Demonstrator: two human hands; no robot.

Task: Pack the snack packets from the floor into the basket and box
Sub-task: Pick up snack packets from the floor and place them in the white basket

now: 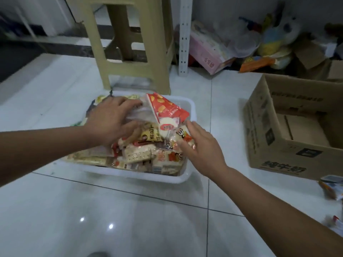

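Note:
A white plastic basket [143, 177] sits on the tiled floor, heaped with several snack packets [137, 154]. A red-and-white packet [167, 108] lies tilted on top at the back. My left hand [111, 121] rests flat over the packets on the basket's left side, fingers spread. My right hand [200, 147] touches the small packets at the basket's right side with relaxed fingers. An open cardboard box [289, 145] stands to the right, its inside looking bare. Loose packets [332, 186] lie on the floor at the far right edge.
A beige plastic stool [130, 43] stands right behind the basket. A white perforated post [183, 36] rises beside it. Toys, bags and a pink package [206, 51] are piled against the back wall.

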